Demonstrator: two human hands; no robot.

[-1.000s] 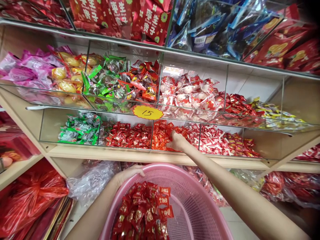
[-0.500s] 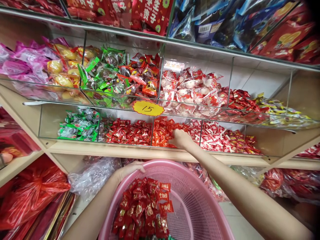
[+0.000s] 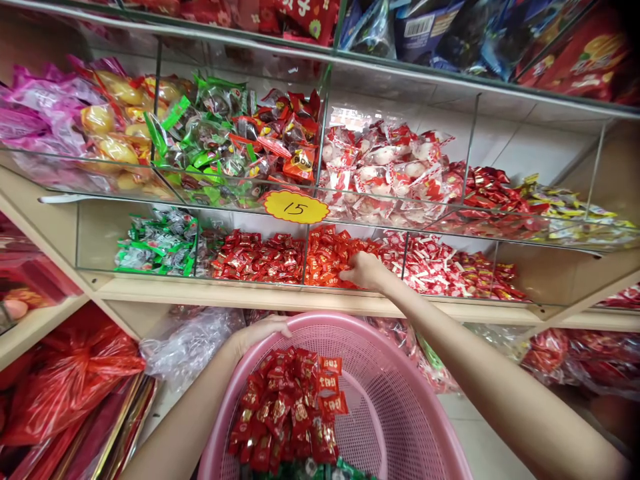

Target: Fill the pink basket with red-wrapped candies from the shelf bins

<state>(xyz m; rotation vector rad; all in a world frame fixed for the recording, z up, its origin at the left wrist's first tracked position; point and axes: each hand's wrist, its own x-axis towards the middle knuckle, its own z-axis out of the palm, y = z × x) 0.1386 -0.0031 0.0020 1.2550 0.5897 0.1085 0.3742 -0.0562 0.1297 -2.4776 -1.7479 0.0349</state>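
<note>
My left hand (image 3: 263, 333) is closed over the left rim of a pink plastic basket (image 3: 420, 393). In the basket's left half lie many red wrapped candies (image 3: 280, 410), with three orange-red ones (image 3: 329, 383) in a column beside them. Green-wrapped candies (image 3: 307, 469) show at the bottom edge of the view. Above the basket, my right hand (image 3: 367, 270) reaches over the glass front of the lower shelf, among orange-red wrapped candies (image 3: 327, 257). Its fingers are curled together; whatever they may hold is hidden.
Clear dividers split the shelves into bins of candy, with red candies (image 3: 257, 257) to the left and red-and-white ones (image 3: 433, 263) to the right. A yellow tag (image 3: 297, 207) reading 15 hangs from the upper shelf edge. A red plastic bag (image 3: 75, 373) sits at lower left.
The view has shifted a little, so the basket shows more of its green candies. My right hand stays in the orange-red bin, its fingers more curled. My left hand keeps the rim.
</note>
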